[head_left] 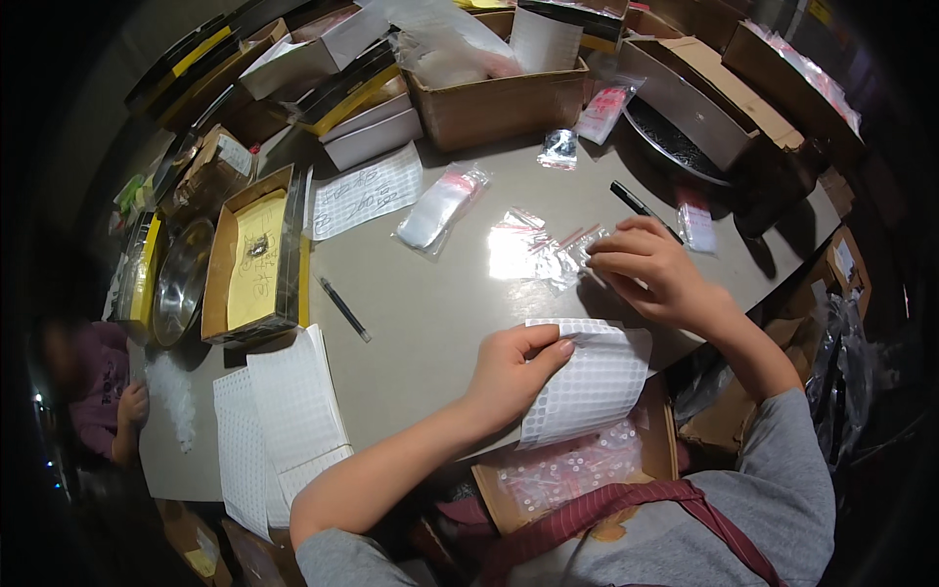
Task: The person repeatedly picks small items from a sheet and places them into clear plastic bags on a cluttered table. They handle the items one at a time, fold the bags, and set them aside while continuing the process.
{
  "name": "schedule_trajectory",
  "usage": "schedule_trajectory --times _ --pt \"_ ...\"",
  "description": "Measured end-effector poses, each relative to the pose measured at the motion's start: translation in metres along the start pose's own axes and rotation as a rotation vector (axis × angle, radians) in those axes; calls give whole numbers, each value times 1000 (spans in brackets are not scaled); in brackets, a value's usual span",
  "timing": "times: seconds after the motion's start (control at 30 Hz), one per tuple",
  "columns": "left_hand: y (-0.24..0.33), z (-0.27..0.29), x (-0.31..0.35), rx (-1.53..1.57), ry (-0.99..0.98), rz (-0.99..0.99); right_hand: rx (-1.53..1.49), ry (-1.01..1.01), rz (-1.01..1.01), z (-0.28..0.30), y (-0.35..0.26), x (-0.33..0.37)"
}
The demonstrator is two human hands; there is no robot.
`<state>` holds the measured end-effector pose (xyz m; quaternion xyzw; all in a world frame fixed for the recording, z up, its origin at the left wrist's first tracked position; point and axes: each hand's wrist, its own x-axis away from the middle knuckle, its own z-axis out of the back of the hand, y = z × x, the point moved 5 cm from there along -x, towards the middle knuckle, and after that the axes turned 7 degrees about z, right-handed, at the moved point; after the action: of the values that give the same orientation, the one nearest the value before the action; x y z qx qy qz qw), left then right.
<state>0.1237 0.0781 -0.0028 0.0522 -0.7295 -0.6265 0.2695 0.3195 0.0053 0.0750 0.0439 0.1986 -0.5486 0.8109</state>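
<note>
Closest to the lens, grey shirt and maroon striped strap, just behind a cardboard carton at lap level. Inside it, clear bags with round white labels. Likely set below the table edge to be within reach without taking up tabletop.

Left hand: clamped on the left side of a sheet of round white stickers, thumb pressed on top, other fingers mostly hidden. Held across the table's near edge, above the carton; probably gripped by the side to leave most stickers uncovered.

Right hand: fingers bent, partly drawn together, tips at the right side of loose small zip bags. Cannot tell whether pinching one. Spread thin, perhaps for easier picking.

Just beyond that hand, black marker. Farther off, bundled zip bags in a clear packet. Leftward, a pen, then a banded stack of sticker sheets, presumably banded against slipping.
</note>
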Motion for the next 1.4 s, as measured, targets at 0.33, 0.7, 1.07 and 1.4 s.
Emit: schedule_trajectory --times 0.33,0.7,1.07,1.4 --pt "5 -1 6 13 17 -71 -354 -55 -143 6 -29 32" --pt "5 1 9 37 -18 -32 -373 38 -4 -3 -39 28" --pt "-2 -4 5 58 -38 -152 -646 46 -181 -11 -31 26" --pt "1 -3 4 -22 -4 -202 -507 37 -192 -19 -7 17"
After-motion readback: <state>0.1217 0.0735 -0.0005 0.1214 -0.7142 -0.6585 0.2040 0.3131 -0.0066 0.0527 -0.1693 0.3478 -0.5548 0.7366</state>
